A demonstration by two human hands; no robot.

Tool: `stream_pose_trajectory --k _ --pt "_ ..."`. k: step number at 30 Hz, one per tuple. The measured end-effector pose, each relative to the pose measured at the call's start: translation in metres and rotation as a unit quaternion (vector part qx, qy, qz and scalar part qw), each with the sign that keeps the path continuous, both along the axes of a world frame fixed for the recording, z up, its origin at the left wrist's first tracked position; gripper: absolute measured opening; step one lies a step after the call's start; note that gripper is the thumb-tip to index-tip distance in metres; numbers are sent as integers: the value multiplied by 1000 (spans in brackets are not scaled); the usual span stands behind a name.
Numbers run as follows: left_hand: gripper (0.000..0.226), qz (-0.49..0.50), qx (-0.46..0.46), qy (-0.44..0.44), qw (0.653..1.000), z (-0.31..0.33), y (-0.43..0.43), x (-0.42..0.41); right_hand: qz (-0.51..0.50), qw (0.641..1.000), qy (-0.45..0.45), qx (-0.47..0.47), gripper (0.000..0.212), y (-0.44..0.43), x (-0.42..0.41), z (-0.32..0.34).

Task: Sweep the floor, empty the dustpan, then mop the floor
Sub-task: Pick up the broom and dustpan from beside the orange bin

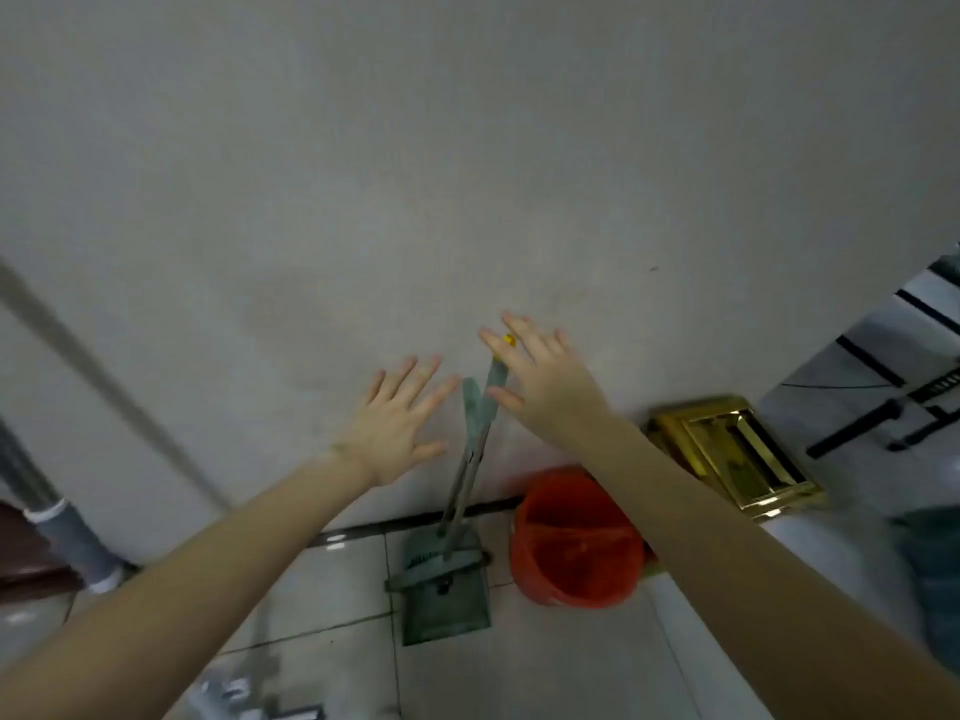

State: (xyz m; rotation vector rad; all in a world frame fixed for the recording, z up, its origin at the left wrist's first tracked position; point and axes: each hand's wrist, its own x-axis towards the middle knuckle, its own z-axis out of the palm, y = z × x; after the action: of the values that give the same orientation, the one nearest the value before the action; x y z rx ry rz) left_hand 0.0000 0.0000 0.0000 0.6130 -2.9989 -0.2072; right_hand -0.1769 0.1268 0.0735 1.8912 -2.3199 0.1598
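Note:
A green dustpan stands on the tiled floor against the grey wall, with a green broom clipped in it. Their two long handles lean up along the wall, one tipped with yellow. My left hand is held out flat with fingers spread, just left of the handles and apart from them. My right hand is spread too, at the handle tops; its fingers overlap the yellow tip, not closed around it. An orange bucket sits right of the dustpan.
A gold-coloured frame leans by the wall to the right of the bucket. A grey pipe runs down at the left edge. Dark blue cloth shows at the far right. Pale floor tiles lie in front.

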Motion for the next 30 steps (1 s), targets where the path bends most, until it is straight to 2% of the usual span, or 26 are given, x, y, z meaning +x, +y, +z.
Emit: stream_pose_trajectory --k 4,14,21,26,30 --pt "81 -39 30 -42 998 -17 -18 -31 -27 998 -12 56 60 -12 -14 -11" --pt "83 -145 24 -147 978 -47 5 -107 -55 995 -82 -13 44 45 -26 -19" --pt "80 -248 -85 -214 941 -62 65 -128 -96 985 -129 -59 31 130 -6 -6" --pt "73 -316 -148 -212 913 -70 124 -134 -168 977 -119 -55 29 213 5 1" --pt "64 -355 -202 -217 887 -64 181 -142 -212 970 -119 -19 36 271 15 3"
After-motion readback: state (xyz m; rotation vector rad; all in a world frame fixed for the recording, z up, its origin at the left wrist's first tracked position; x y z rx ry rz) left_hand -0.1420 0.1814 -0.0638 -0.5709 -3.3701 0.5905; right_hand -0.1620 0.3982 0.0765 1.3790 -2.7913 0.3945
